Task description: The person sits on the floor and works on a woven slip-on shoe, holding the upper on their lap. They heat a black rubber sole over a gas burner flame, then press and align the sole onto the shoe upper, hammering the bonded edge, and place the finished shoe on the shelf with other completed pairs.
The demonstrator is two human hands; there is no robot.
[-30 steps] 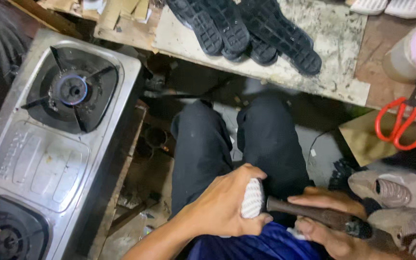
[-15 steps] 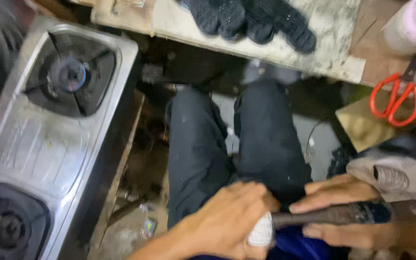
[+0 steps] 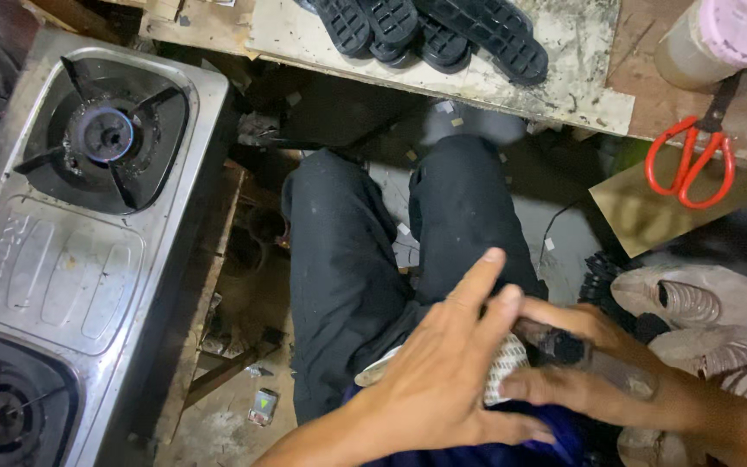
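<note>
A white shoe (image 3: 503,367) with a woven, mesh-like surface lies on the person's lap, over the dark trousers (image 3: 347,259), and serves as the landmark here. Only a small part of it shows, between the two hands. The left hand (image 3: 443,380) lies flat across the shoe from the near side, its fingers spread and stretched out rather than curled, pressing on it without clasping it. The right hand (image 3: 581,363), just to the right of the shoe, is wrapped around the dark handle of a tool (image 3: 564,344); the tool's front end meets the shoe under the left hand's fingertips and cannot be made out.

Further right of the shoe, beside the person's knee, lie two more pale shoes (image 3: 693,303), one above the other. Beyond the shoe, past the knees, a worn board (image 3: 564,60) carries several black rubber soles (image 3: 443,30). Up and to the right of the shoe, red-handled scissors (image 3: 689,164) rest on a wooden surface, near a jar with a pink lid (image 3: 719,39). Well to the left of the shoe stands a steel two-burner gas stove (image 3: 54,259).
</note>
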